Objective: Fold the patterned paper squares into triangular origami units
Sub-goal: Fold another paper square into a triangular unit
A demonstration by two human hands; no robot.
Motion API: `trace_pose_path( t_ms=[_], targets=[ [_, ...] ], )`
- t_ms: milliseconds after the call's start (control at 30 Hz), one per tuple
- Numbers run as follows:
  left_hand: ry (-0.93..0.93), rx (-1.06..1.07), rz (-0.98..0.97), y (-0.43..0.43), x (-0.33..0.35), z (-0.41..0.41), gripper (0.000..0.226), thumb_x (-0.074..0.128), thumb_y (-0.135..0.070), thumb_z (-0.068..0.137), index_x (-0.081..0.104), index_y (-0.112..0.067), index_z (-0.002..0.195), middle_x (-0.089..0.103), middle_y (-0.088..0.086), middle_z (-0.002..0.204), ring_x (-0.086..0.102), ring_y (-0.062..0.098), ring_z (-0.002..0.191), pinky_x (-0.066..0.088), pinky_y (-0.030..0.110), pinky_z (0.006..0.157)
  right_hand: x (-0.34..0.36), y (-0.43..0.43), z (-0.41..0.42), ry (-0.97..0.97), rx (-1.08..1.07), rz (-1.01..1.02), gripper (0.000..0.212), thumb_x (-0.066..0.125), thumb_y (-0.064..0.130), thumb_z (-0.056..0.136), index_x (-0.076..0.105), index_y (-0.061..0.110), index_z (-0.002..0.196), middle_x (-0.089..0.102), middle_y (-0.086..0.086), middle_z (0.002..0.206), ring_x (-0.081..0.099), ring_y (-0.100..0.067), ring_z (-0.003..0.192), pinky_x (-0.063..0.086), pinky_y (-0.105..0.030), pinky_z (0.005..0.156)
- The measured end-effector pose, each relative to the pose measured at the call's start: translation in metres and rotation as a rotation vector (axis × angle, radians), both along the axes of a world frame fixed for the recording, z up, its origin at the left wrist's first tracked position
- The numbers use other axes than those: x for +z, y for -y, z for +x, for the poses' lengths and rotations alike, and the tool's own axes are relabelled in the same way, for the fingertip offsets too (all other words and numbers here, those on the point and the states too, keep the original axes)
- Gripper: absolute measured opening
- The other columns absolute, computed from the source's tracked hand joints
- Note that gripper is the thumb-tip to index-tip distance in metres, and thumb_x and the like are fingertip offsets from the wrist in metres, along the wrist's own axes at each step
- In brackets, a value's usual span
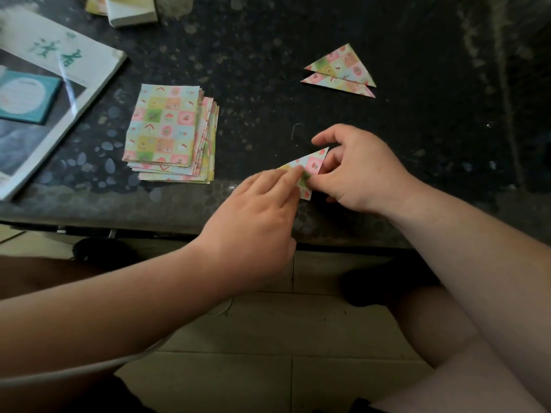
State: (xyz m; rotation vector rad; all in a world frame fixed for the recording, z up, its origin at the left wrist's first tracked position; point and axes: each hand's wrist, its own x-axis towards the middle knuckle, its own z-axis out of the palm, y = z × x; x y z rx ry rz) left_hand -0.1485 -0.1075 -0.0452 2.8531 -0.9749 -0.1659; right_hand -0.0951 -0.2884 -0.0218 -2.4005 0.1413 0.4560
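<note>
On the near edge of the counter (pixel 179 201) the left grip (pixel 256 210) presses flat-fingered on the folded triangle (pixel 311 166) while the right grip (pixel 357 171) pinches its right side, tip and long axis pointing far-right: probably creasing, with a firm press along the fold next, before it joins the finished triangles (pixel 340 70) beyond.

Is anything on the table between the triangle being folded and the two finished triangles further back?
Nothing visible does: only dark tabletop lies between the held triangle and the finished triangles.
</note>
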Motion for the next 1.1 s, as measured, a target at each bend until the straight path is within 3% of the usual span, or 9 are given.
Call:
trace_pose_path(
  t_ms=[167, 300, 400, 500, 567, 633, 700, 867, 1100],
  targets=[
    [-0.030, -0.001, 0.052, 0.002, 0.003, -0.005, 0.078, 0.031, -0.034, 0.080, 0.049, 0.006, 0.143, 0.043, 0.024, 0.154, 0.037, 0.034, 0.147, 0.030, 0.047, 0.122, 0.000, -0.001, -0.001, 0.004, 0.000, -0.020, 0.062, 0.084, 0.015, 0.082, 0.055, 0.028, 0.135, 0.072, 0.007, 0.082, 0.071, -0.008, 0.074, 0.062, -0.035, 0.079],
    [-0.034, -0.016, 0.076, 0.004, 0.003, -0.006, 0.078, 0.029, -0.035, 0.081, 0.047, 0.008, 0.144, 0.042, 0.026, 0.154, 0.036, 0.037, 0.147, 0.031, 0.048, 0.121, 0.004, -0.002, -0.002, 0.013, 0.003, -0.049, 0.064, 0.085, 0.018, 0.083, 0.053, 0.030, 0.136, 0.070, 0.006, 0.080, 0.070, -0.008, 0.070, 0.062, -0.033, 0.075],
    [-0.057, -0.024, 0.107, 0.006, 0.006, -0.005, 0.083, 0.022, -0.038, 0.082, 0.034, 0.008, 0.151, 0.030, 0.026, 0.160, 0.023, 0.036, 0.153, 0.021, 0.044, 0.125, 0.004, -0.001, -0.005, 0.057, 0.037, -0.058, 0.058, 0.083, 0.020, 0.085, 0.056, 0.034, 0.134, 0.066, 0.010, 0.077, 0.065, -0.005, 0.066, 0.056, -0.023, 0.067],
    [-0.107, -0.025, 0.124, 0.007, 0.010, -0.004, 0.084, 0.022, -0.038, 0.085, 0.017, 0.005, 0.157, 0.013, 0.024, 0.166, 0.005, 0.033, 0.156, 0.012, 0.042, 0.128, 0.003, -0.003, -0.014, 0.153, 0.143, -0.126, 0.047, 0.075, 0.020, 0.091, 0.063, 0.035, 0.135, 0.052, 0.026, 0.084, 0.050, 0.003, 0.070, 0.037, -0.008, 0.068],
    [-0.078, -0.033, 0.123, 0.007, 0.011, -0.003, 0.084, 0.028, -0.038, 0.085, 0.019, 0.005, 0.157, 0.015, 0.024, 0.166, 0.007, 0.033, 0.156, 0.008, 0.039, 0.128, 0.002, -0.004, -0.020, 0.220, 0.236, -0.200, 0.042, 0.065, 0.021, 0.096, 0.066, 0.034, 0.136, 0.060, 0.021, 0.097, 0.054, -0.002, 0.081, 0.040, -0.013, 0.077],
    [-0.072, -0.022, 0.105, 0.008, 0.012, -0.003, 0.085, 0.036, -0.038, 0.085, 0.022, 0.005, 0.157, 0.020, 0.024, 0.165, 0.011, 0.034, 0.156, 0.010, 0.038, 0.127, -0.002, -0.006, -0.026, 0.252, 0.304, -0.269, 0.041, 0.055, 0.024, 0.099, 0.065, 0.039, 0.136, 0.074, 0.006, 0.112, 0.066, -0.020, 0.097, 0.054, -0.032, 0.085],
    [-0.117, -0.001, 0.093, 0.010, 0.013, -0.003, 0.086, 0.042, -0.036, 0.087, 0.018, 0.004, 0.158, 0.017, 0.023, 0.166, 0.008, 0.033, 0.156, 0.011, 0.039, 0.128, -0.002, -0.009, -0.030, 0.230, 0.325, -0.318, 0.044, 0.049, 0.026, 0.101, 0.059, 0.045, 0.140, 0.075, -0.003, 0.114, 0.068, -0.030, 0.098, 0.057, -0.042, 0.079],
    [-0.171, 0.044, 0.172, 0.016, 0.020, -0.005, 0.087, 0.042, -0.040, 0.094, 0.003, -0.001, 0.161, 0.000, 0.019, 0.168, -0.002, 0.038, 0.155, 0.007, 0.041, 0.126, 0.002, -0.014, -0.030, 0.124, 0.344, -0.436, 0.052, 0.042, 0.027, 0.104, 0.042, 0.048, 0.151, 0.071, -0.004, 0.121, 0.065, -0.028, 0.100, 0.047, -0.034, 0.070],
    [-0.144, 0.033, 0.223, 0.017, 0.022, -0.007, 0.086, 0.037, -0.041, 0.095, -0.001, 0.003, 0.159, -0.001, 0.024, 0.167, 0.000, 0.041, 0.155, 0.006, 0.043, 0.126, 0.001, -0.014, -0.027, 0.107, 0.324, -0.425, 0.053, 0.042, 0.027, 0.103, 0.044, 0.053, 0.148, 0.070, -0.002, 0.122, 0.065, -0.027, 0.102, 0.043, -0.032, 0.071]
  ],
)
